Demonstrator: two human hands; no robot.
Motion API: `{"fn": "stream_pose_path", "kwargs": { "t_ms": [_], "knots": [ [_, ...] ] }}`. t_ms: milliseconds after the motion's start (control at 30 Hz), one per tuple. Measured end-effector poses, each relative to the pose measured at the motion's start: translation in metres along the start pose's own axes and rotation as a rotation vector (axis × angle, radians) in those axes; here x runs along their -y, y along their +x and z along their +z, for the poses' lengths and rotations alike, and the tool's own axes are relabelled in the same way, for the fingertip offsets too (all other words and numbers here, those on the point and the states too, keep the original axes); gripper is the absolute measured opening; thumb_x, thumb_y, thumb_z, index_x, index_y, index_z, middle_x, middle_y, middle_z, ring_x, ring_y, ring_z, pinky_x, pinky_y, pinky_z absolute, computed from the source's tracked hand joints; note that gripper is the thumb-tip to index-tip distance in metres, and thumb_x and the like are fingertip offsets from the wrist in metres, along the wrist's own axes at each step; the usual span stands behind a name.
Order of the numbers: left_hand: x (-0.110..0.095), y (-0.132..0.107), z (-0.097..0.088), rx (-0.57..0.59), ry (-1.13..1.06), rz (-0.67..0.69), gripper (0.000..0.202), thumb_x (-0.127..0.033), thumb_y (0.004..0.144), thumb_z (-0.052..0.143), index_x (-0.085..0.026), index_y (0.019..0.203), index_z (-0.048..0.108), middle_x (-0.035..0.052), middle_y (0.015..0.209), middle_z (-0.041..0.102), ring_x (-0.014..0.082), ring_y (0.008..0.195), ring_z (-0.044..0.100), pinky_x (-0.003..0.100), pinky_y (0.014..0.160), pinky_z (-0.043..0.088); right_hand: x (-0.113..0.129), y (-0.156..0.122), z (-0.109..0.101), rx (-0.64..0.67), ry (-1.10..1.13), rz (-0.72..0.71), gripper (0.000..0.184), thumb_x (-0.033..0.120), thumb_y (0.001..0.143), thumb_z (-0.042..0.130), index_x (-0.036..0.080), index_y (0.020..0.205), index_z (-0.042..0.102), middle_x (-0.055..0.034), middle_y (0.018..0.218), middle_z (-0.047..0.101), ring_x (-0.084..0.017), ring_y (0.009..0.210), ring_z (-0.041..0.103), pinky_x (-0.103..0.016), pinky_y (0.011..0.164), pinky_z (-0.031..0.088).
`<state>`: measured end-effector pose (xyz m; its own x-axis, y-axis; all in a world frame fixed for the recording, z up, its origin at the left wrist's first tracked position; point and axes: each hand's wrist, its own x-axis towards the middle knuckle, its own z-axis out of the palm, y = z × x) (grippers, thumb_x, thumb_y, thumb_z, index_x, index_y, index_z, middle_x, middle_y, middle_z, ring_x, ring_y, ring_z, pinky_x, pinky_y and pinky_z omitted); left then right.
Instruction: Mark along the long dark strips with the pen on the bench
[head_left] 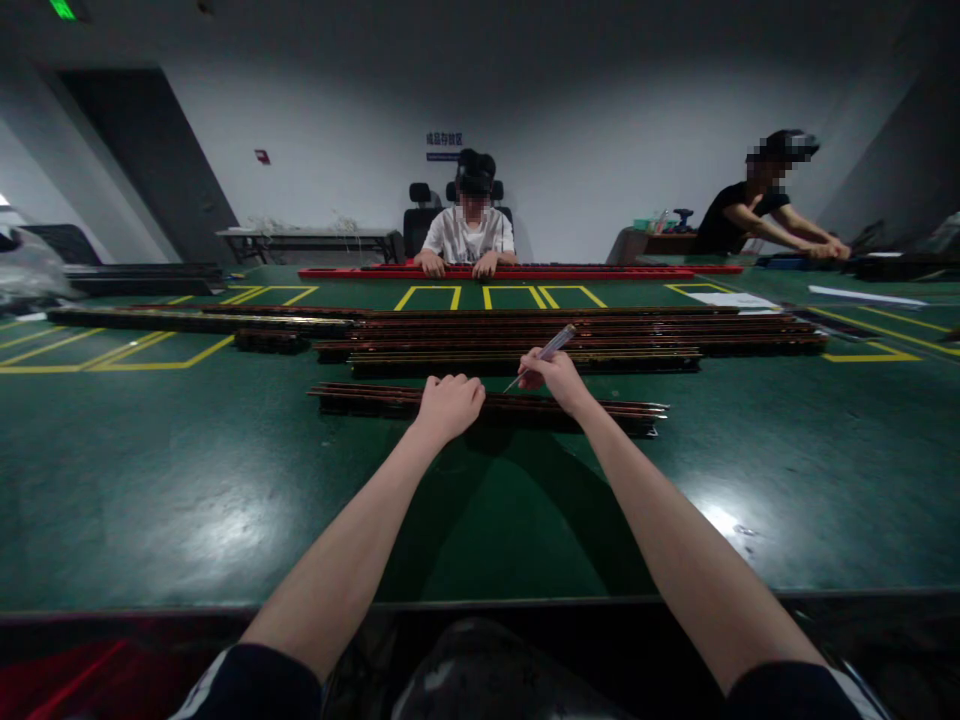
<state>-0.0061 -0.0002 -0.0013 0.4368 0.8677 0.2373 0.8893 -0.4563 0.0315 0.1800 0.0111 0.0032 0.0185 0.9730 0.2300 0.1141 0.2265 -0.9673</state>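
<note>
A short bundle of long, thin dark strips with coppery edges (375, 397) lies crosswise on the green table in front of me. My left hand (450, 405) is closed over the middle of this bundle, fingers curled on its far side. Between the fingers of my right hand (553, 378) is a screwdriver (556, 343) with a clear handle. Its thin shaft slants down and left, the tip close to the strips beside my left hand; whether it touches them I cannot tell.
Behind the bundle lies a wider stack of similar strips (525, 330). Yellow tape outlines (427, 290) mark the green table (187, 450). Across it, a person in white (472, 238) rests both hands by red strips (600, 272). Another person in black (739, 215) works at far right.
</note>
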Motion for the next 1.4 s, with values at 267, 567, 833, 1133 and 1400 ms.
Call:
{"fn": "stream_pose_path", "kwargs": {
  "t_ms": [267, 567, 833, 1133, 1400],
  "knots": [
    [0.005, -0.001, 0.000, -0.018, -0.046, -0.019, 0.048, -0.033, 0.097, 0.023, -0.016, 0.095, 0.067, 0.0104, 0.096, 0.069, 0.0238, 0.092, 0.063, 0.045, 0.091, 0.042, -0.002, 0.002, -0.005, -0.012, 0.008, 0.007, 0.022, 0.032, 0.069, 0.064, 0.018, 0.054, 0.056, -0.0010, 0.044, 0.059, -0.012, 0.042, 0.056, -0.022, 0.046, 0.043],
    [0.006, 0.000, 0.002, 0.009, -0.081, -0.037, 0.047, -0.034, 0.097, 0.023, -0.016, 0.098, 0.066, 0.0101, 0.099, 0.068, 0.0235, 0.094, 0.062, 0.043, 0.090, 0.044, -0.008, 0.002, -0.011, -0.031, 0.029, -0.005, 0.017, 0.030, 0.067, 0.059, 0.017, 0.055, 0.057, -0.0005, 0.045, 0.057, -0.011, 0.042, 0.055, -0.022, 0.045, 0.043],
    [0.009, 0.002, 0.003, 0.023, -0.101, -0.035, 0.047, -0.035, 0.097, 0.023, -0.017, 0.097, 0.066, 0.0091, 0.097, 0.068, 0.0222, 0.090, 0.062, 0.044, 0.091, 0.044, -0.005, 0.001, -0.012, -0.077, 0.042, 0.002, 0.017, 0.030, 0.065, 0.058, 0.017, 0.053, 0.056, 0.0003, 0.043, 0.055, -0.011, 0.041, 0.053, -0.022, 0.046, 0.044],
    [0.015, 0.000, 0.000, 0.035, -0.101, -0.062, 0.048, -0.034, 0.096, 0.021, -0.016, 0.094, 0.066, 0.0109, 0.095, 0.067, 0.0239, 0.091, 0.061, 0.046, 0.093, 0.041, -0.006, 0.003, -0.010, 0.001, 0.016, 0.000, 0.020, 0.033, 0.067, 0.062, 0.017, 0.056, 0.058, -0.0013, 0.045, 0.059, -0.012, 0.041, 0.054, -0.023, 0.046, 0.043],
    [0.019, 0.001, 0.002, 0.050, -0.124, -0.070, 0.049, -0.035, 0.095, 0.019, -0.017, 0.092, 0.064, 0.0105, 0.095, 0.067, 0.0244, 0.090, 0.060, 0.049, 0.094, 0.039, -0.008, 0.002, -0.013, -0.037, 0.032, 0.005, 0.017, 0.031, 0.066, 0.059, 0.017, 0.056, 0.057, 0.0000, 0.045, 0.057, -0.012, 0.042, 0.054, -0.023, 0.047, 0.043]
  ]
}}
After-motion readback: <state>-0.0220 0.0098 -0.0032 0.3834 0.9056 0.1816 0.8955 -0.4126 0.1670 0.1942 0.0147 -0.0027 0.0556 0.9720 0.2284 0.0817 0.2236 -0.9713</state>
